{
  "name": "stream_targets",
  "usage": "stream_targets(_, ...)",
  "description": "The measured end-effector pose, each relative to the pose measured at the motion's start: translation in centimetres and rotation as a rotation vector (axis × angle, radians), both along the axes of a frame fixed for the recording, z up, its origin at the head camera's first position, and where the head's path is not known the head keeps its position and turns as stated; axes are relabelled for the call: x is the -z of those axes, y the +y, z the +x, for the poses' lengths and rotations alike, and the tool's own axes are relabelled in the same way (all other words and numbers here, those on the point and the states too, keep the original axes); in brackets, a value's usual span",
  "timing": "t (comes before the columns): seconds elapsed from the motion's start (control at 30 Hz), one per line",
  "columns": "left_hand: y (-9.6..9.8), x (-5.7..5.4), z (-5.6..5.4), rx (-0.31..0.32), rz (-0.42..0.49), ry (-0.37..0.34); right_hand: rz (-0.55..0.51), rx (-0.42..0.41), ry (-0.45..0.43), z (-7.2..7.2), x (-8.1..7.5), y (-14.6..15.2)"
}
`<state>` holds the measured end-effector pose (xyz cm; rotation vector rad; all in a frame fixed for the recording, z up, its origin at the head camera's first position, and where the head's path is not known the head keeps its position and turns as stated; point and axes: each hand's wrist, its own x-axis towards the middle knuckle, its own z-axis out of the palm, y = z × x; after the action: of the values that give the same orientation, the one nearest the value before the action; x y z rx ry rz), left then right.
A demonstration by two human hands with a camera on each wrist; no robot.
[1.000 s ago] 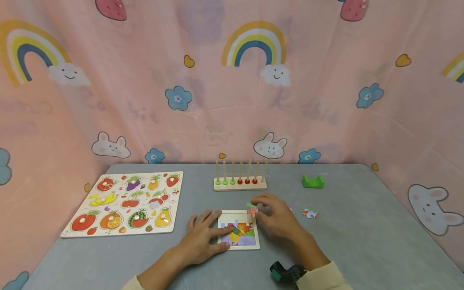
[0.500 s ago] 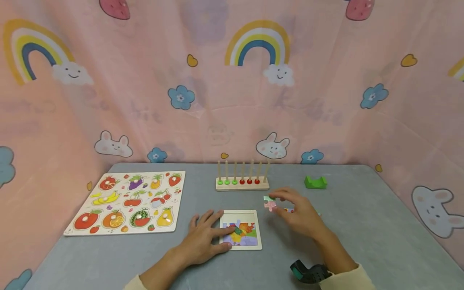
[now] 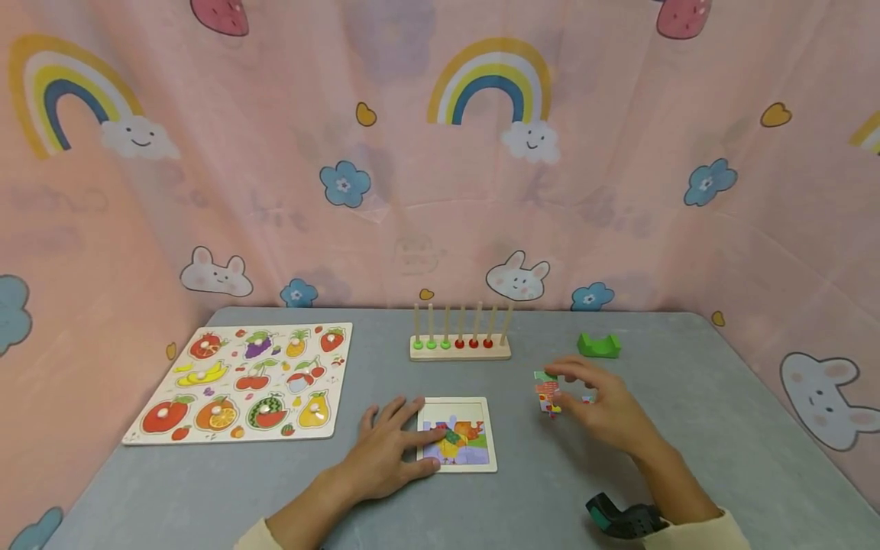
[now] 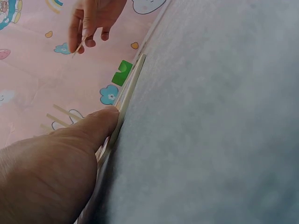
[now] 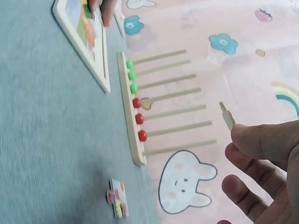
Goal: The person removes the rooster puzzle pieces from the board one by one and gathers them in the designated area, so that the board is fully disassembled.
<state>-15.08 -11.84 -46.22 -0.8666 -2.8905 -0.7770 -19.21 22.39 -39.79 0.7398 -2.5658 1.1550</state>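
A square wooden jigsaw tray lies on the grey table, its lower part filled with a colourful picture and its upper part showing bare wood. My left hand rests on the tray's left side with fingers spread, the index finger reaching onto the picture. In the left wrist view its thumb lies along the tray's edge. Raised over the table to the right, my right hand pinches a jigsaw piece between thumb and fingers; it appears edge-on in the right wrist view. A loose jigsaw piece lies below it.
Another loose piece is partly hidden behind the right hand. A wooden peg rack with green and red beads stands behind the tray. A green curved block sits back right, and a fruit knob puzzle board lies at left.
My right hand has moved right from the tray's upper corner, carrying the pinched jigsaw piece over the loose ones. The left hand has stayed on the tray.
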Motion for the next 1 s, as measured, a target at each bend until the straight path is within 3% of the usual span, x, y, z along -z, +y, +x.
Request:
stream_targets(0.43, 0.0, 0.0, 0.0, -0.004, -0.002, -0.012, 0.039, 0.008, 0.05, 0.0, -0.2, 4.0)
stream_targets(1.0, -0.1, 0.0, 0.0, 0.0, -0.009, -0.01, 0.09, 0.061, 0.083, -0.3, 1.1, 8.2)
